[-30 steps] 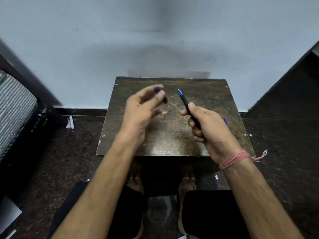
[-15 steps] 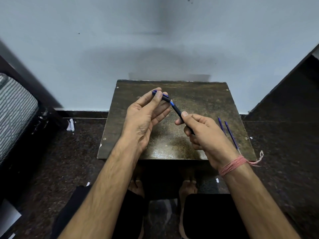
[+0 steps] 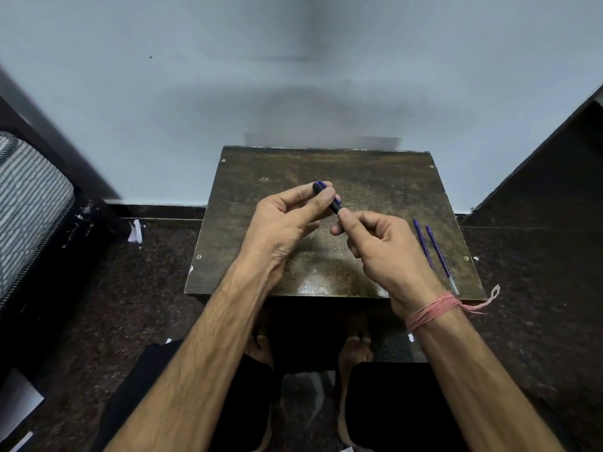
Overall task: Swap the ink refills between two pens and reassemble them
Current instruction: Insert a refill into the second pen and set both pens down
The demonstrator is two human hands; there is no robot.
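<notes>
a dark pen is pinched above the surface by left hand and right hand. reassembly is judged underway; aligned twisting is required. two refills lie right.

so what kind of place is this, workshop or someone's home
Most likely a room in a home, not a workshop: a small worn wooden table against a plain painted wall, a speckled stone floor, and striped bedding at the left edge.

We see only the ends of the pen past our left hand and right hand, whose wrist hides part of one refill.
</notes>
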